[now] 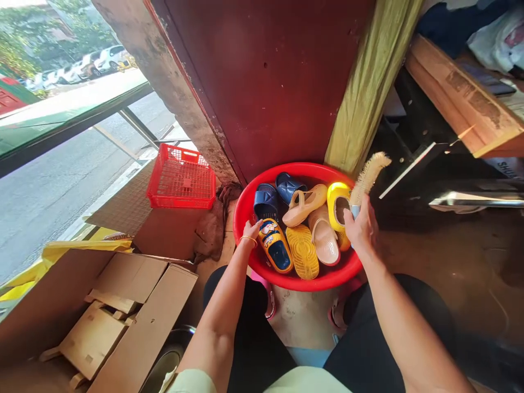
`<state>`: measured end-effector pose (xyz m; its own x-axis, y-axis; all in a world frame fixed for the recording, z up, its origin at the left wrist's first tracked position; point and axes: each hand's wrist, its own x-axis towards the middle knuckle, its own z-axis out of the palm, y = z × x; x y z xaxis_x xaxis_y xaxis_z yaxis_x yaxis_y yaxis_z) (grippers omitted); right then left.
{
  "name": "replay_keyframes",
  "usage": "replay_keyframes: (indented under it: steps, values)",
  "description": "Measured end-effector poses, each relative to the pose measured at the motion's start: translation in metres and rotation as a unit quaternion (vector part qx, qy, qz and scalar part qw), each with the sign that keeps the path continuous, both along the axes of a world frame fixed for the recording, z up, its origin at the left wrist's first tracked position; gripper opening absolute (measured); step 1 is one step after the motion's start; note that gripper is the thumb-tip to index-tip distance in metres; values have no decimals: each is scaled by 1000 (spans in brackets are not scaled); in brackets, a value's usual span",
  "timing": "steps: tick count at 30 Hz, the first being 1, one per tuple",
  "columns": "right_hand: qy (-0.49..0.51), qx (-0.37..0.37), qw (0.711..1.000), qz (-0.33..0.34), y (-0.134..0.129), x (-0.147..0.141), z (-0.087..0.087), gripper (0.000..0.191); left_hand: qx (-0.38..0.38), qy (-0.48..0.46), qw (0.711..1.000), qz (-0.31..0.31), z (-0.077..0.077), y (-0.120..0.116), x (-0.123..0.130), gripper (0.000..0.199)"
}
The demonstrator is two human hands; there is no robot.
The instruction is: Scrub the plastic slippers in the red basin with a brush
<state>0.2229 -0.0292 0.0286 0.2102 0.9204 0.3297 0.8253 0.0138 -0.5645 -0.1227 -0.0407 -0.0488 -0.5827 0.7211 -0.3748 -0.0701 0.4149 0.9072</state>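
Before the maroon door [270,82], 2 hands [252,232] [363,226] reach forward.

Dark red panel [270,93] beside a yellowish curtain [374,76], rough wall [143,49], daylit street [61,185] at left.

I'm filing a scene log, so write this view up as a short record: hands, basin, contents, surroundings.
Left hand: at the edge of a cartoon-print slipper; firmness of hold unclear
Right hand: holds a brush, bristles pointing up and away
Basin: red, between the person's legs
Also inside: navy slippers, beige sandal, yellow slipper, upturned yellow sole
Left side: red crate, open cardboard box
Behind: dark red panel, yellowish curtain
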Motion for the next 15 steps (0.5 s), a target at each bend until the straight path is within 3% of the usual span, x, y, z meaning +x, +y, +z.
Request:
replay_keyframes:
  steps: [2,4,8,11,15]
  values:
    - [-8,14,999,45,-11,-17,6,68,-9,-61,998,-4,0,1,6,43]
    - [-24,7,989,148,-28,-36,8,59,-7,-104,994,-31,3,3,11,37]
    - [-78,-60,917,386,-60,-64,0,48,29,-54,997,-45,9,11,17,24]
    - [-115,-116,886,434,-70,-67,-6,48,66,-12,997,-26,12,19,19,23]
    - [-156,-185,870,430,-75,-61,-11,49,203,95,974,-22,28,25,19,26]
